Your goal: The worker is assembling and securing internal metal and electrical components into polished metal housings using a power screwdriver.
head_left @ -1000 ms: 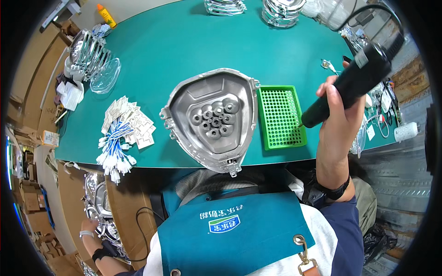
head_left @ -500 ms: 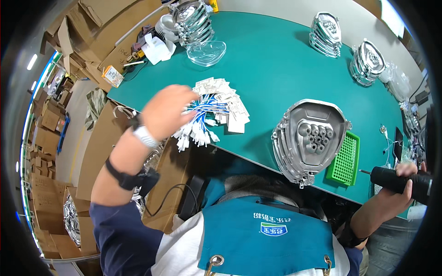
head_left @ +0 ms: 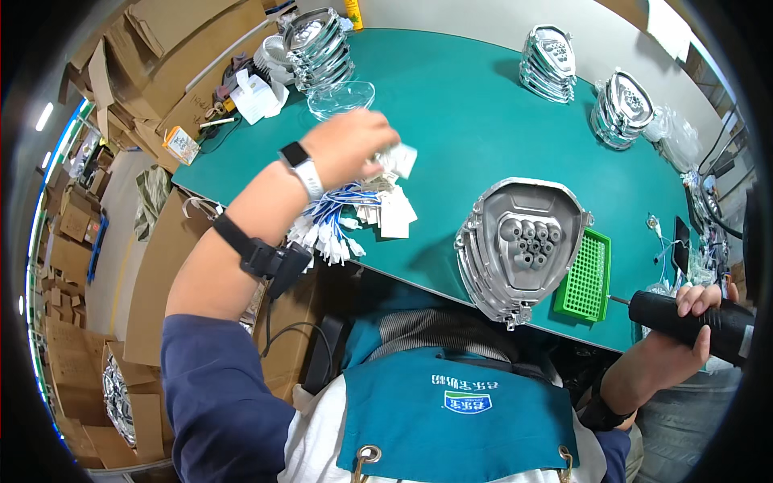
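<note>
Over the left part of the table, my left hand (head_left: 350,146) pinches a thin white square plate (head_left: 400,161), slightly blurred. Below it lies a bundle of similar white plates (head_left: 396,213) on blue-and-white wires (head_left: 338,200), whose white plugs (head_left: 326,241) reach toward the table's near edge. At the right, my right hand (head_left: 676,352) is wrapped round a black electric screwdriver (head_left: 676,319), its bit pointing left. Between the hands, nearer the right, stands a stack of grey metal lamp housings (head_left: 523,209), the top one showing a cluster of round cups.
A green perforated tray (head_left: 570,304) sits right of the housings. More housing stacks stand at the back left (head_left: 318,48), back (head_left: 549,63) and back right (head_left: 622,109). A clear cover (head_left: 342,97) lies beyond my left hand. Cardboard boxes (head_left: 68,338) fill the left side.
My left hand has moved right and slightly away from me, from the wires to over the white plates, and now lifts a plate. My right hand still grips the screwdriver. The whole view has shifted slightly.
</note>
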Demonstrator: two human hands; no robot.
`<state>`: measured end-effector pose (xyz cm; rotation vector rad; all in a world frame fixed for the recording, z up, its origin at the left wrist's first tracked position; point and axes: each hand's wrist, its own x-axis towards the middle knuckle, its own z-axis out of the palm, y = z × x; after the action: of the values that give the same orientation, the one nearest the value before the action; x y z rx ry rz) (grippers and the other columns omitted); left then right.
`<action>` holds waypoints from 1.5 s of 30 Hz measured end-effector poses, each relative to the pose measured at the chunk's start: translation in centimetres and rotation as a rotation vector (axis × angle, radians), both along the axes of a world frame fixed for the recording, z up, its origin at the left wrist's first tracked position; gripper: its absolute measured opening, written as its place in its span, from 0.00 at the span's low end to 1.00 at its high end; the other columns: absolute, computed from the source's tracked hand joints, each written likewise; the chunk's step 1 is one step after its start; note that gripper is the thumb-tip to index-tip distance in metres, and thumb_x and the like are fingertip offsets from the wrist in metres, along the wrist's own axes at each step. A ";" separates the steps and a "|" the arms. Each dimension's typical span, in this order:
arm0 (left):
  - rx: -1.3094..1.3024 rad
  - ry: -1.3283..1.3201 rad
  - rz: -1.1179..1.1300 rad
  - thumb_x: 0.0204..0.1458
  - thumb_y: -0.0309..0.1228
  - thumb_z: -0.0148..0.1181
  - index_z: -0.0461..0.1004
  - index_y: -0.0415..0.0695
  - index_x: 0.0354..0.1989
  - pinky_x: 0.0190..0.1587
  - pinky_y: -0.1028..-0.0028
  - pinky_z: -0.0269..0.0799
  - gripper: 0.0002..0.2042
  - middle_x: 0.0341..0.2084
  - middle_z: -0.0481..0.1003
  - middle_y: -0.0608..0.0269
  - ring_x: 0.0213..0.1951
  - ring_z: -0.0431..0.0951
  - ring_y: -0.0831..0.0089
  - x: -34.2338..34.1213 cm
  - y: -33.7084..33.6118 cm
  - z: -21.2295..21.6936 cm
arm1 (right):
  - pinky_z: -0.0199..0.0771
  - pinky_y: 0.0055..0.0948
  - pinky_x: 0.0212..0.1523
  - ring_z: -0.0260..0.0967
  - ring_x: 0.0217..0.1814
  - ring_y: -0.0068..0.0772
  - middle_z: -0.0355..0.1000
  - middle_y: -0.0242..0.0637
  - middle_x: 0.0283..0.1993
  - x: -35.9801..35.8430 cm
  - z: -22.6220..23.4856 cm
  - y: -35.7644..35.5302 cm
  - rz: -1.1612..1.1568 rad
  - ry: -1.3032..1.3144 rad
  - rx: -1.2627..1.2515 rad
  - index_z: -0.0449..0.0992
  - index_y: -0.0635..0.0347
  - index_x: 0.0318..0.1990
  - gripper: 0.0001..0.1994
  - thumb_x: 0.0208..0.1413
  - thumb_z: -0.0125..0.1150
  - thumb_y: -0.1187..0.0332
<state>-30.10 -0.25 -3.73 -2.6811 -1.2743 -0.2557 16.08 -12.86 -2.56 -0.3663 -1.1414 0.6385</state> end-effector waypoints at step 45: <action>0.216 -0.747 -0.066 0.35 0.34 0.69 0.73 0.48 0.41 0.53 0.58 0.56 0.21 0.40 0.73 0.65 0.50 0.70 0.65 16.5 -8.3 -5.0 | 0.67 0.28 0.25 0.63 0.22 0.31 0.64 0.39 0.27 -13.3 1.4 3.2 0.137 -0.247 0.256 0.51 0.58 0.62 0.38 0.50 0.64 0.51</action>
<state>-13.56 -8.51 -8.70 -2.5060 -1.2037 -1.4137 2.78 -9.67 -1.16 -0.1501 -1.4760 0.5680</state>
